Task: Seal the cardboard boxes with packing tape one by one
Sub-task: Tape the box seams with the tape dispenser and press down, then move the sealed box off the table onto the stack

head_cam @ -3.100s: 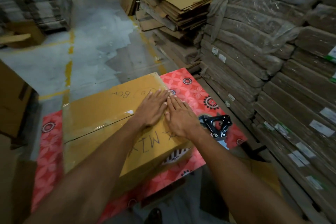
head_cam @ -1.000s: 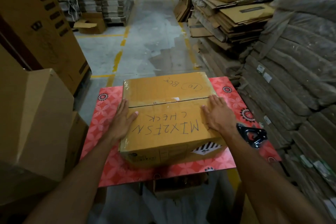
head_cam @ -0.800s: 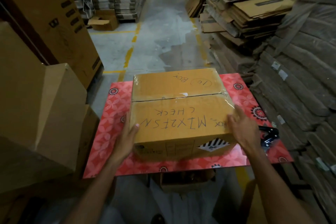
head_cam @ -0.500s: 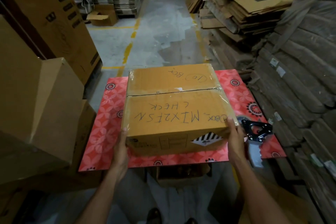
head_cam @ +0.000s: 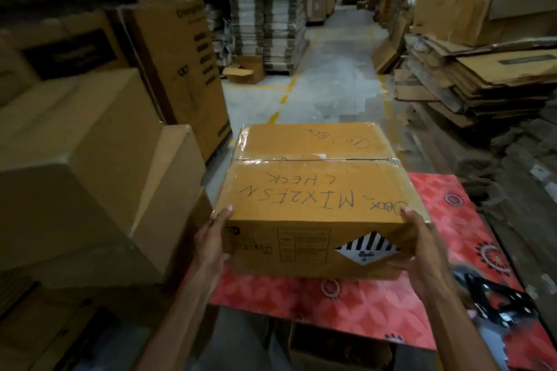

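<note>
A taped cardboard box (head_cam: 310,190) with handwriting on its lid and clear tape along its centre seam is lifted above the red patterned table (head_cam: 446,220), shifted toward its left edge. My left hand (head_cam: 212,238) grips the box's near left corner. My right hand (head_cam: 422,247) grips the near right corner, fingers under the side. A black tape dispenser (head_cam: 497,301) lies on the table at the right, beside my right forearm.
Closed cardboard boxes (head_cam: 84,159) stand stacked close on the left. Flattened cardboard piles (head_cam: 476,78) fill the right side. A concrete aisle (head_cam: 325,81) with yellow lines runs ahead, with more stacks (head_cam: 268,24) at its far end.
My hands slid from the box top down to its near corners and took hold. The box has risen off the table and moved left.
</note>
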`<state>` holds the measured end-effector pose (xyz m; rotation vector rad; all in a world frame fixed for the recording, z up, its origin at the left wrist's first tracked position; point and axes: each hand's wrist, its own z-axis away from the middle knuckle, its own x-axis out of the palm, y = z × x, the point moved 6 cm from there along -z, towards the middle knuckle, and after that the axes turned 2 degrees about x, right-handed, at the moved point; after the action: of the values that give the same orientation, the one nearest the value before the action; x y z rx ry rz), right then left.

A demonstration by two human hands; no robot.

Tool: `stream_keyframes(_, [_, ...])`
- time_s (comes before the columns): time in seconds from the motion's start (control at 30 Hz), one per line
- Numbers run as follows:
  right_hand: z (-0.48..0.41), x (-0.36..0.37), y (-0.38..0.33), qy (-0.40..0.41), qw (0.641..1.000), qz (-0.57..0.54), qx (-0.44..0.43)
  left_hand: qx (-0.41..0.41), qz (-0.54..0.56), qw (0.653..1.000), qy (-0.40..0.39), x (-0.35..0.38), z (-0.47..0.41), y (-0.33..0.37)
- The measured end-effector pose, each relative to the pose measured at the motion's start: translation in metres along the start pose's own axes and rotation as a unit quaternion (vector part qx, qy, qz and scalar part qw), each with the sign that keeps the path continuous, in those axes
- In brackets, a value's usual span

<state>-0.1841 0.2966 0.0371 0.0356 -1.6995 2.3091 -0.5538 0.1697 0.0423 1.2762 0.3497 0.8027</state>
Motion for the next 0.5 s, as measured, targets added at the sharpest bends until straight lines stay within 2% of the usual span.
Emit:
stream_keyframes(0.13, [0.02,0.083,-0.068,-0.093,0.992,-0.058,-0.065,0.1,0.031,0.995,0.004,-0.03,0.005,0.098])
stream_keyframes(0.3, [0.065,0.207,-0.157,-0.211,0.964,-0.108,-0.118,0.23,-0.001,0.972,0.044,-0.082,0.029,0.254])
stream_keyframes(0.5, [0.139,0.347,-0.233,-0.307,0.933,-0.1,-0.156,0.288,-0.063,0.949,0.114,-0.176,0.055,0.396])
